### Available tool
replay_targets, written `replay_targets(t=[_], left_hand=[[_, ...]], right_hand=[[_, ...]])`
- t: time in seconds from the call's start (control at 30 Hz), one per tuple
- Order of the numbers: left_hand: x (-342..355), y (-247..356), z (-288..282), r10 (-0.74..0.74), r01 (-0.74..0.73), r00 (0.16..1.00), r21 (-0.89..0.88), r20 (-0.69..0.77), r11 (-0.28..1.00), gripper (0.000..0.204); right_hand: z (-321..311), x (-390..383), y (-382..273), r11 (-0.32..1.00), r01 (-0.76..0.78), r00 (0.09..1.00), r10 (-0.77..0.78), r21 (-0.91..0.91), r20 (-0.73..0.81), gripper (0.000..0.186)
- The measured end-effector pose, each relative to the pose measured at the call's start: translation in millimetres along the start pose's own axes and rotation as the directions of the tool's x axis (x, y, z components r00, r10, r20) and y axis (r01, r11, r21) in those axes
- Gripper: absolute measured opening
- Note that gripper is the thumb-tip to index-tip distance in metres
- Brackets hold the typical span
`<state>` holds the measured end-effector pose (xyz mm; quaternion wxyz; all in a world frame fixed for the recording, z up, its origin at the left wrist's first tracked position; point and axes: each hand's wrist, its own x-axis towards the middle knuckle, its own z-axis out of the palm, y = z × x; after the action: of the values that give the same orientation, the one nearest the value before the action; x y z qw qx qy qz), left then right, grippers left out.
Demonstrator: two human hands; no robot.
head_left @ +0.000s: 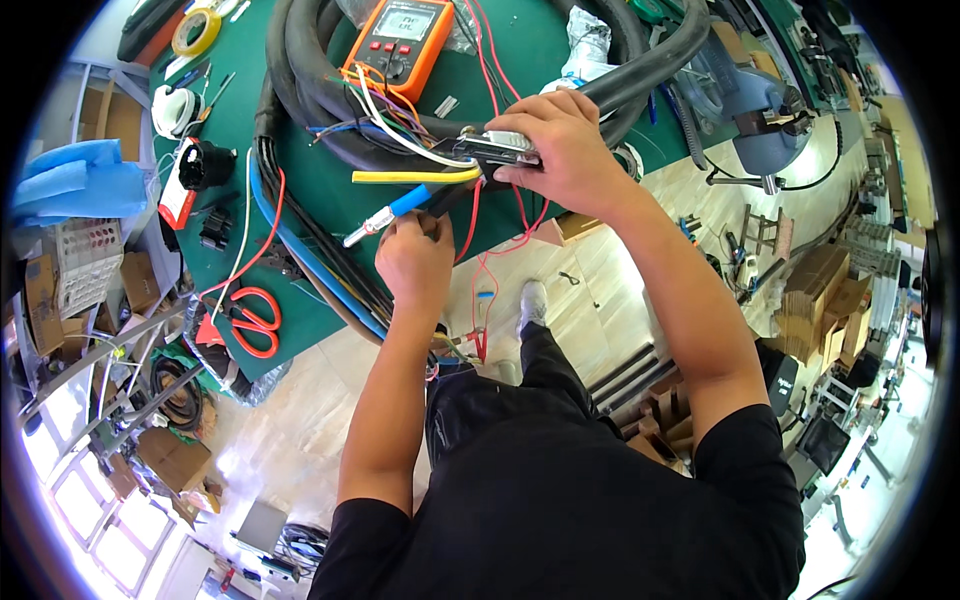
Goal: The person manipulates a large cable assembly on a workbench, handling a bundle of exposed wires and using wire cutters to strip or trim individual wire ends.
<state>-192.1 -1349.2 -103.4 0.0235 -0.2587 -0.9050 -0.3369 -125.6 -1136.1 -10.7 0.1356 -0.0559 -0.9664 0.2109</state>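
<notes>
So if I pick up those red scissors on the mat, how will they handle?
The red scissors lie flat on the green mat, so they probably won't roll. They look rigid and light. The handles lie spread, so the blades may swing when lifted.

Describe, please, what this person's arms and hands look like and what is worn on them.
Both hands, left hand and right hand, are bare: no gloves, rings or watch visible. The forearms are uncovered; short black sleeves of a black shirt end above the elbows.

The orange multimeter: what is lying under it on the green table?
The orange multimeter rests on thick black cables over the green table. Red leads run beside it. Whatever is directly beneath its body is covered and cannot be seen.
</notes>
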Motion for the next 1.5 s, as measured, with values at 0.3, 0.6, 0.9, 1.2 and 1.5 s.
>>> replay_targets(t=[0.3,0.6,0.9,1.2,1.5], left_hand=[[2.1,-16.4,20.2,-0.061,0.073,0.996,-0.228,0.060,0.971,0.018],[9.6,-5.5,-20.2,0.179,-0.157,0.976,-0.161,0.128,0.974,0.034],[15.3,9.6,-40.3,-0.121,0.310,0.882,-0.369,0.455,0.876,0.032],[16.2,32.2,-59.7,-0.154,0.260,0.891,-0.203,0.426,0.944,0.031],[13.7,12.6,-44.4,-0.004,0.091,0.915,-0.195,0.404,0.977,0.031]], right_hand=[[4.3,-2.4,0.7,0.999,-0.038,0.998,0.036,0.026,0.053,0.049],[-0.5,-2.2,-0.3,0.999,-0.042,0.997,0.042,-0.005,0.064,0.054],[1.0,-3.8,-2.2,0.999,-0.034,0.999,0.034,0.022,0.025,0.051],[-1.2,-4.7,-2.7,0.998,-0.043,0.999,0.042,0.052,0.023,0.050],[0.6,-5.0,-2.4,0.998,-0.042,0.998,0.040,0.051,0.042,0.052]])
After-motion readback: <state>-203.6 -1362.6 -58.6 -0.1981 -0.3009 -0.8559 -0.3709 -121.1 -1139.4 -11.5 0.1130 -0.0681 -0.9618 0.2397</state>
